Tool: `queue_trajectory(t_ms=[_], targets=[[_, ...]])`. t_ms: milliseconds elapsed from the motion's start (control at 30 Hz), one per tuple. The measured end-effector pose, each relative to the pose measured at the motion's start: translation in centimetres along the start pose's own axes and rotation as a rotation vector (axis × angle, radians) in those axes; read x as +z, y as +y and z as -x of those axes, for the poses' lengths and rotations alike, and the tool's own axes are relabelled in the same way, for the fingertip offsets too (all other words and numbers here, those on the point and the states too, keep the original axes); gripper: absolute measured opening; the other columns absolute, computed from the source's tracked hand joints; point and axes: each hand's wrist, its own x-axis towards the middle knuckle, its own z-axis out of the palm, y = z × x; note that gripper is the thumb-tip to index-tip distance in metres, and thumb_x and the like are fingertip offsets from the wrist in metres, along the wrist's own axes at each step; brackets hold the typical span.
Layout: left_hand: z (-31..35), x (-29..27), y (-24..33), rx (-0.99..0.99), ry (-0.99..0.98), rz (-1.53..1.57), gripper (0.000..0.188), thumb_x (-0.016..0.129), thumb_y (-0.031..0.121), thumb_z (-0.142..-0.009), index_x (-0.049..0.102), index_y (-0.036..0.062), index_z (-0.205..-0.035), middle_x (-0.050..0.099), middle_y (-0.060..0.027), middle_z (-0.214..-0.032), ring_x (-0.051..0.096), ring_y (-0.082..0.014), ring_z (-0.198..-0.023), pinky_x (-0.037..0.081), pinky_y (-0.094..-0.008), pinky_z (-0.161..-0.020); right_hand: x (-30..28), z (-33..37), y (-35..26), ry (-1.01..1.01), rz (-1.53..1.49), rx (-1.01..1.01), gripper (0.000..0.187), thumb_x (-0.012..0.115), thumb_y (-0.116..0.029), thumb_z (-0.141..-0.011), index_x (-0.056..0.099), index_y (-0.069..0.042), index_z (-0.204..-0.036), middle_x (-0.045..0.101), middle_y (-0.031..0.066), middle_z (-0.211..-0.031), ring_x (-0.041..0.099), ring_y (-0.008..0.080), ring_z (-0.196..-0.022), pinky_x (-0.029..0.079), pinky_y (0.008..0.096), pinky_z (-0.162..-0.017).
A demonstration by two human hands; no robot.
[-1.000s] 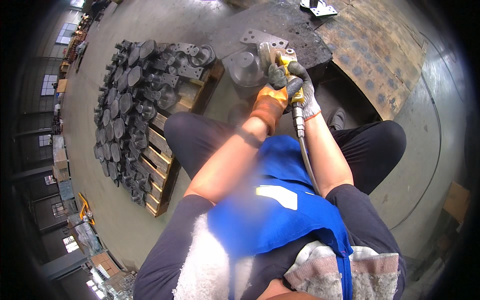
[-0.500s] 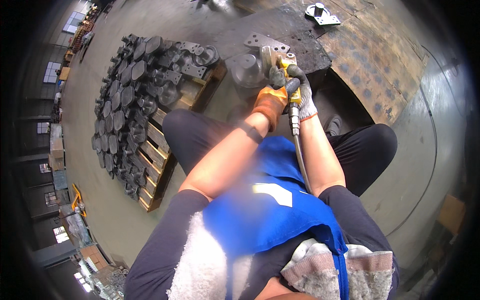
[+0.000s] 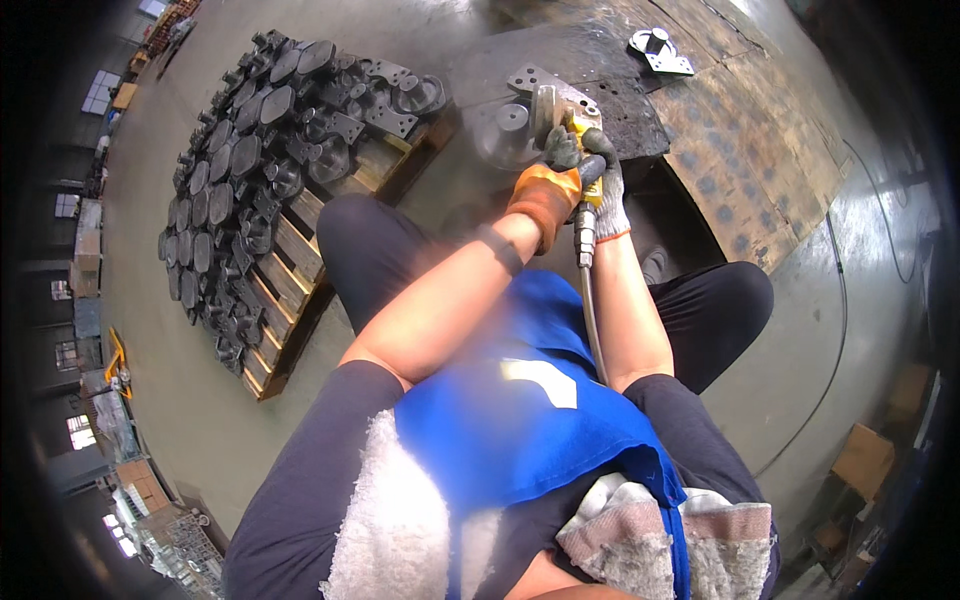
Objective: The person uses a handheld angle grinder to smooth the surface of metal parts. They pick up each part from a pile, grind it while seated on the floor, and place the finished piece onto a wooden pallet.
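Note:
Both of my hands grip a yellow air grinder (image 3: 591, 190). My left hand (image 3: 548, 190), in an orange glove with dark fingers, wraps it from the left. My right hand (image 3: 609, 195), in a pale knit glove with dark fingers, closes round its right side. The grinder's disc (image 3: 543, 112) is right beside a metal bracket (image 3: 527, 80), which has a holed plate and a round part; whether they touch I cannot tell. Under the bracket lies a dark metal block (image 3: 640, 125). From the grinder's rear, a hose (image 3: 590, 310) runs down past my blue apron (image 3: 530, 430).
At left, a wooden pallet (image 3: 285, 335) carries a stack of dark metal brackets (image 3: 230, 155). Another bracket (image 3: 660, 50) rests on the worn tabletop (image 3: 745, 150) at far right. A cable (image 3: 838, 330) trails over the floor, near a cardboard box (image 3: 862, 462).
The whole view has shifted slightly, with the pallet now farther left and higher. My hands keep their grip on the grinder, whose disc remains beside the bracket.

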Motion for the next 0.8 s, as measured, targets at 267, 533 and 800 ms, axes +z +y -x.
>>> queue_trajectory(t_ms=[267, 533, 800], targets=[[1.0, -1.0, 1.7, -0.077, 0.035, -0.109, 0.073, 0.075, 0.063, -0.07, 0.069, 0.0029, -0.111, 0.071, -0.0169, -0.106, 0.067, -0.0291, -0.1, 0.049, -0.0361, -0.089, -1.5, -0.5, -0.6, -0.316, -0.257, 0.201, 0.046, 0.061, -0.018, -0.089, 0.054, 0.002, -0.129, 0.063, 0.0192, -0.116, 0.064, 0.0288, -0.102, 0.054, 0.0385, -0.091], [0.1, 0.3, 0.6, 0.036, 0.076, -0.124, 0.067, 0.072, 0.062, -0.073, 0.07, 0.0044, -0.106, 0.071, -0.0173, -0.103, 0.066, -0.0325, -0.097, 0.05, -0.0367, -0.086, -3.6, -0.6, -1.3, -0.224, -0.252, 0.195, 0.048, 0.059, -0.019, -0.09, 0.05, 0.002, -0.132, 0.061, 0.0181, -0.118, 0.062, 0.0261, -0.103, 0.051, 0.0382, -0.093], [1.2, -1.9, 2.3, -0.081, -0.026, -0.088, 0.069, 0.066, 0.064, -0.077, 0.065, 0.005, -0.113, 0.067, -0.0189, -0.108, 0.064, -0.0345, -0.101, 0.048, -0.0379, -0.089, -1.6, -0.3, -0.9, -0.166, -0.114, 0.114, 0.044, 0.058, -0.016, -0.089, 0.054, 0.001, -0.13, 0.062, 0.0189, -0.119, 0.064, 0.0275, -0.103, 0.053, 0.0376, -0.091]])
